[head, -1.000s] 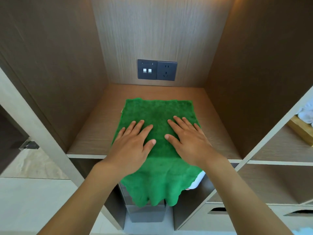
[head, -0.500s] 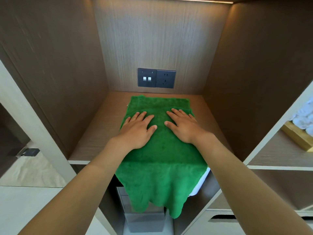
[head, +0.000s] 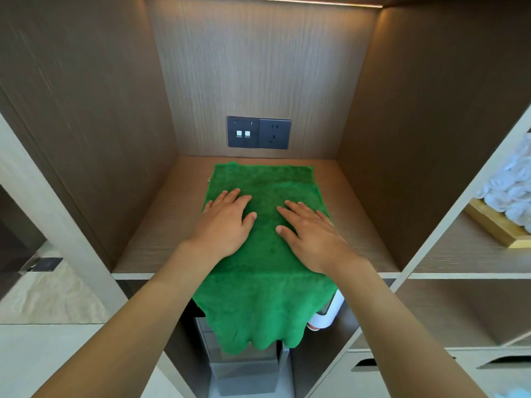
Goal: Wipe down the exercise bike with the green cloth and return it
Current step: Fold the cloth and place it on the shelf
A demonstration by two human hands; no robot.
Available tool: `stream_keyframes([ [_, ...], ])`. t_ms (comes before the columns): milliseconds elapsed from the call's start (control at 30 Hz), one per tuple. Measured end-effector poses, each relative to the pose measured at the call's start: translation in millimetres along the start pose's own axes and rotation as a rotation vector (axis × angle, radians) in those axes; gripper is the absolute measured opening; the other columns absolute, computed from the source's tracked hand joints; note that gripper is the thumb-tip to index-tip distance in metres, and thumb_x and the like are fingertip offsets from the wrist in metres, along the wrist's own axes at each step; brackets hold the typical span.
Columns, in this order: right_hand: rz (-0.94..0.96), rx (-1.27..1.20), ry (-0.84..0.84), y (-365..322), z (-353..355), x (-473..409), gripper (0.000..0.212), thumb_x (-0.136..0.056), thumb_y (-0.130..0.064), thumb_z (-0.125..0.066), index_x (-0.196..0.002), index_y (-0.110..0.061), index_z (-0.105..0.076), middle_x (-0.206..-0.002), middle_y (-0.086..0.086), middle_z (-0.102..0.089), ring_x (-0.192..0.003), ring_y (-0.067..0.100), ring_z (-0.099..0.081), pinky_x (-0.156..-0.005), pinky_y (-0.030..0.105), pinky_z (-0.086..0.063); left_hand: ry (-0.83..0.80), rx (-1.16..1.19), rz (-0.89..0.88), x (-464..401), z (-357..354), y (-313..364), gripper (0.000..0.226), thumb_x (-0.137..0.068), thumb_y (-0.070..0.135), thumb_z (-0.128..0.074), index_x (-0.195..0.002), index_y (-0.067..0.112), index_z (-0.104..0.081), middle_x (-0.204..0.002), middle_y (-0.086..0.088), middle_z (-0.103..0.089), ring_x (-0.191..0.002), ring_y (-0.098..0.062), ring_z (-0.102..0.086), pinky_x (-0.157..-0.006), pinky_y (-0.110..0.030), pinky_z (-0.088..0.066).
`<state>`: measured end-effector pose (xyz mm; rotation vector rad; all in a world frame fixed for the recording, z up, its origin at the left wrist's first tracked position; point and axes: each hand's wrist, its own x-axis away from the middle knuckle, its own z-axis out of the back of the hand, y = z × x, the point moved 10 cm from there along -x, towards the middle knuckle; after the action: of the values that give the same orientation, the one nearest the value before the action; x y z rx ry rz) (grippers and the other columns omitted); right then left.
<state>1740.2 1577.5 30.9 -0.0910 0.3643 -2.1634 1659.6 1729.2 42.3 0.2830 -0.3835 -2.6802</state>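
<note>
Both hands now press nearer the shelf's front edge than before. At frame centre, the left hand (head: 227,225) and right hand (head: 311,237) lie flat, fingers spread, on the fuzzy green cloth (head: 264,282). The cloth covers the wooden shelf (head: 149,239), its front hanging over the edge.

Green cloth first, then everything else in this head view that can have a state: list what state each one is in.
green cloth: spread flat on the shelf, front part hanging over the edge
left hand: open, palm down on the cloth
right hand: open, palm down on the cloth
shelf: holds only the cloth
power socket: nothing plugged in
white bottle: on the level below, partly hidden by the cloth
</note>
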Motion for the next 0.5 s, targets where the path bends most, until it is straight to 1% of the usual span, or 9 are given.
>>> stream_keyframes([
  [33, 0.002, -0.005, 0.005, 0, 0, 0, 0.060, -0.110, -0.054, -0.034, -0.166, -0.032, -0.026, -0.175, -0.008, -0.017, -0.162, 0.016, -0.010, -0.130, 0.044, -0.008, 0.041, 0.014, -0.020, 8, 8, 3, 0.055, -0.109, 0.046, -0.045, -0.161, 0.028, -0.039, -0.172, -0.002, -0.028, -0.160, -0.025, -0.022, -0.130, -0.049, -0.020],
  [100, 0.005, -0.012, 0.011, 0, 0, 1, 0.059, -0.110, -0.054, -0.035, -0.165, -0.032, -0.028, -0.175, -0.008, -0.019, -0.162, 0.016, -0.011, -0.129, 0.044, -0.008, 0.085, 0.101, -0.075, 29, 20, 8, 0.049, -0.107, 0.041, -0.051, -0.155, 0.028, -0.050, -0.167, 0.001, -0.040, -0.155, -0.021, -0.033, -0.128, -0.041, -0.025],
  [167, 0.004, -0.017, 0.022, 0, -1, 2, 0.058, -0.110, -0.052, -0.037, -0.164, -0.031, -0.031, -0.174, -0.007, -0.021, -0.162, 0.016, -0.013, -0.130, 0.044, -0.010, 0.049, 0.185, -0.139, 52, 20, 12, 0.042, -0.106, 0.040, -0.056, -0.147, 0.033, -0.059, -0.160, 0.009, -0.048, -0.150, -0.013, -0.039, -0.124, -0.034, -0.027],
  [200, 0.004, -0.022, 0.030, -1, 0, 2, 0.058, -0.110, -0.051, -0.038, -0.164, -0.031, -0.033, -0.174, -0.007, -0.023, -0.162, 0.017, -0.015, -0.130, 0.044, -0.012, 0.026, 0.196, -0.166, 62, 17, 12, 0.039, -0.105, 0.041, -0.057, -0.143, 0.035, -0.062, -0.157, 0.012, -0.050, -0.148, -0.010, -0.040, -0.123, -0.034, -0.028],
  [300, 0.019, -0.055, 0.088, -6, 10, 6, 0.053, -0.110, -0.043, -0.045, -0.159, -0.023, -0.045, -0.169, -0.001, -0.035, -0.158, 0.021, -0.028, -0.128, 0.044, -0.023, 0.007, 0.222, -0.184, 80, 13, 8, 0.033, -0.105, 0.039, -0.059, -0.137, 0.036, -0.067, -0.154, 0.016, -0.053, -0.147, -0.008, -0.041, -0.125, -0.038, -0.031],
  [400, 0.100, -0.091, 0.185, -17, 27, 16, 0.041, -0.109, -0.027, -0.054, -0.146, -0.011, -0.061, -0.158, 0.007, -0.052, -0.147, 0.026, -0.047, -0.120, 0.044, -0.037, 0.026, 0.225, -0.175, 88, 11, 5, 0.034, -0.107, 0.040, -0.055, -0.139, 0.039, -0.066, -0.156, 0.018, -0.052, -0.150, -0.007, -0.038, -0.127, -0.041, -0.029],
  [500, 0.183, -0.085, 0.246, -34, 31, 35, 0.035, -0.106, -0.021, -0.060, -0.139, -0.010, -0.067, -0.152, 0.005, -0.059, -0.141, 0.024, -0.054, -0.115, 0.044, -0.044, 0.040, 0.188, -0.187, 92, 11, 5, 0.035, -0.108, 0.041, -0.051, -0.141, 0.040, -0.064, -0.158, 0.019, -0.049, -0.152, -0.007, -0.036, -0.128, -0.040, -0.025],
])
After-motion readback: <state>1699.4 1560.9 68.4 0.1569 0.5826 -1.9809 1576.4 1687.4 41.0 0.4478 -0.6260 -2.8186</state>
